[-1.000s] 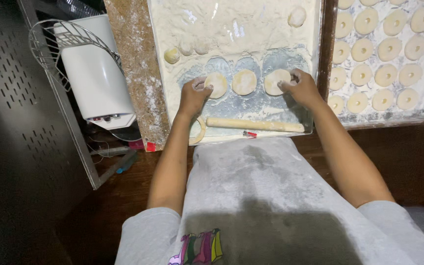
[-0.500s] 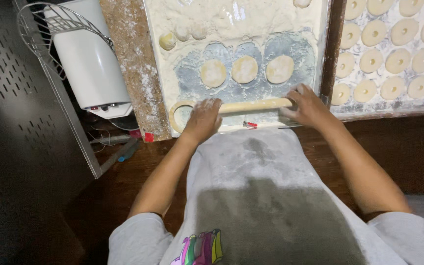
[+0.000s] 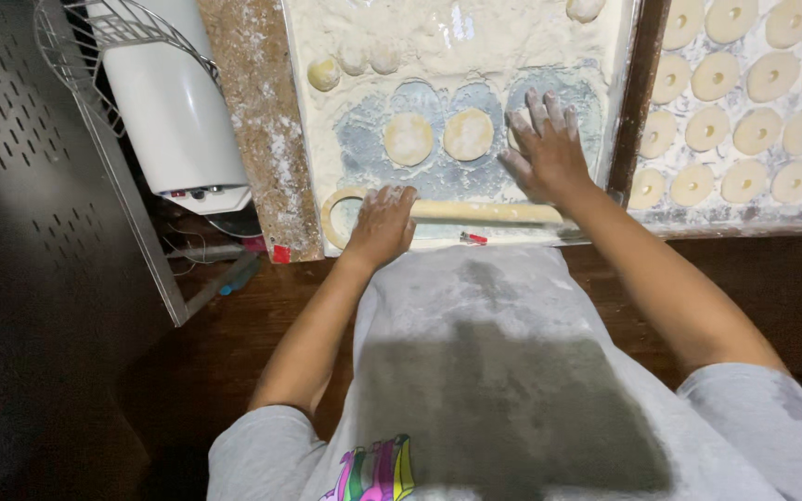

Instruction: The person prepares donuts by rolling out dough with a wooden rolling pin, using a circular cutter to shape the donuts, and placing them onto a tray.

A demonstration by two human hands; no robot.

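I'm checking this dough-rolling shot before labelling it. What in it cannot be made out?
All in the head view:
- The third dough disc: the right hand lies flat over it.
- The left end of the rolling pin: the left hand covers it.
- The ring cutter: partly under that hand.
- The tray of dimpled rounds: cut off by the top and right edges.

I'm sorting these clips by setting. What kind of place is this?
Probably a small bakery or food workshop: a floured work board with flattened dough discs, a rolling pin, and a tray of ring-dented dough rounds.
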